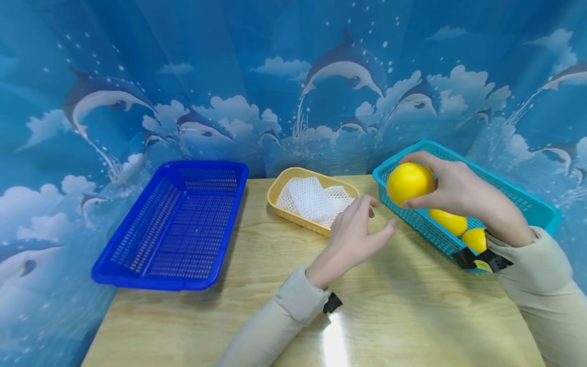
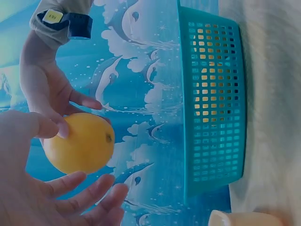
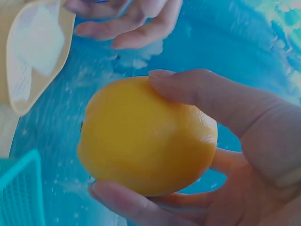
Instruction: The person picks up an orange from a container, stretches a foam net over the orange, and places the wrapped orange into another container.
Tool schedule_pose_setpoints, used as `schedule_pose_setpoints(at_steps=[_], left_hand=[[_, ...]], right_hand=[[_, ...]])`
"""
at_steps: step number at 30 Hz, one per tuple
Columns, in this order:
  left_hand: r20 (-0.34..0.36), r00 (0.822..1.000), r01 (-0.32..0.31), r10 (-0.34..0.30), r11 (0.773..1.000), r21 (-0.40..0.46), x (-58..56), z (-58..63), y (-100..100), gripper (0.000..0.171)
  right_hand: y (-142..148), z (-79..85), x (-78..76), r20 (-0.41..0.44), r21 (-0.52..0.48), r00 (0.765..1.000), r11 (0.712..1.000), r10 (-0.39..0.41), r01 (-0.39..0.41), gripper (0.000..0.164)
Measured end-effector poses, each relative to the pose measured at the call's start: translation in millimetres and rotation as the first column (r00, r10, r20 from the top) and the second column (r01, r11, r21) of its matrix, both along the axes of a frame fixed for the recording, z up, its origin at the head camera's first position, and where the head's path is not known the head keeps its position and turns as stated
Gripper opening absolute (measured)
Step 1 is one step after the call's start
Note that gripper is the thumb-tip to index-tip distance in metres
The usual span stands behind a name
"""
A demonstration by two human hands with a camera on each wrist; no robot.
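My right hand [image 1: 458, 183] grips an orange [image 1: 410, 183] between thumb and curled fingers, raised over the near left end of the teal basket [image 1: 426, 232]. In the right wrist view the orange [image 3: 146, 136] shows its smooth side, with the thumb on top and fingers beneath. My left hand [image 1: 353, 234] hangs above the table with parted, relaxed fingers and nothing in them. Its palm faces the orange, and the left wrist view has its fingers [image 2: 94, 197] just below the fruit. More oranges [image 1: 449, 221] lie in the teal basket, partly hidden by my right arm.
A small tan basket [image 1: 293, 216] holding white foam net sleeves [image 1: 309, 196] stands mid-table, behind my left hand. At the left is a larger dark blue basket [image 1: 192, 229] with nothing in it. A dolphin-print curtain [image 1: 275, 76] hangs behind the wooden table [image 1: 257, 270].
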State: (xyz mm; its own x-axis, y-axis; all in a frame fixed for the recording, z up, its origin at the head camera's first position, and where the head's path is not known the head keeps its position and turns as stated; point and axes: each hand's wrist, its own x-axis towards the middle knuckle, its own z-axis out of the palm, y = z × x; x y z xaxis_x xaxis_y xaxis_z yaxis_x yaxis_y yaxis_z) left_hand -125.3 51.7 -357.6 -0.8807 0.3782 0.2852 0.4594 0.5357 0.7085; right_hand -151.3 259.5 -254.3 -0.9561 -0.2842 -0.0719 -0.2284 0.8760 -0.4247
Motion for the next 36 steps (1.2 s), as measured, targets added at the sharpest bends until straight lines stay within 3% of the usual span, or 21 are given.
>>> schedule_pose_setpoints(at_steps=[7,11,14,22,29,36], left_hand=[[0.104,0.994,0.034,-0.043,0.996,0.086,20.3,-15.8,-23,0.045],[0.221,0.969,0.075,-0.112,0.983,0.169,33.1,-26.8,-35,0.056],[0.249,0.953,0.117,-0.175,0.966,0.231,42.9,-36.7,-43,0.065],[0.218,0.949,0.136,-0.228,0.919,0.369,52.7,-70.6,-62,0.083],[0.197,0.963,0.098,-0.182,0.922,0.375,50.3,-97.1,-74,0.094],[0.086,0.985,0.109,-0.149,0.927,0.36,51.8,-117.9,-83,0.101]], right_hand=[[-20,-8.7,25.7,-0.065,-0.062,0.995,0.995,0.077,-0.081,0.084],[-33,-21.1,38.2,-0.101,-0.122,0.989,0.985,0.106,-0.118,0.083],[-42,-30.6,46.3,-0.114,-0.185,0.986,0.972,0.123,-0.143,0.081],[-62,-60.2,58.0,-0.12,-0.331,0.98,0.924,0.159,-0.19,0.077],[-76,-95.2,62.4,-0.155,-0.389,0.974,0.896,0.166,-0.215,0.079],[-87,-125.7,65.7,-0.077,-0.458,0.98,0.866,0.186,-0.2,0.076]])
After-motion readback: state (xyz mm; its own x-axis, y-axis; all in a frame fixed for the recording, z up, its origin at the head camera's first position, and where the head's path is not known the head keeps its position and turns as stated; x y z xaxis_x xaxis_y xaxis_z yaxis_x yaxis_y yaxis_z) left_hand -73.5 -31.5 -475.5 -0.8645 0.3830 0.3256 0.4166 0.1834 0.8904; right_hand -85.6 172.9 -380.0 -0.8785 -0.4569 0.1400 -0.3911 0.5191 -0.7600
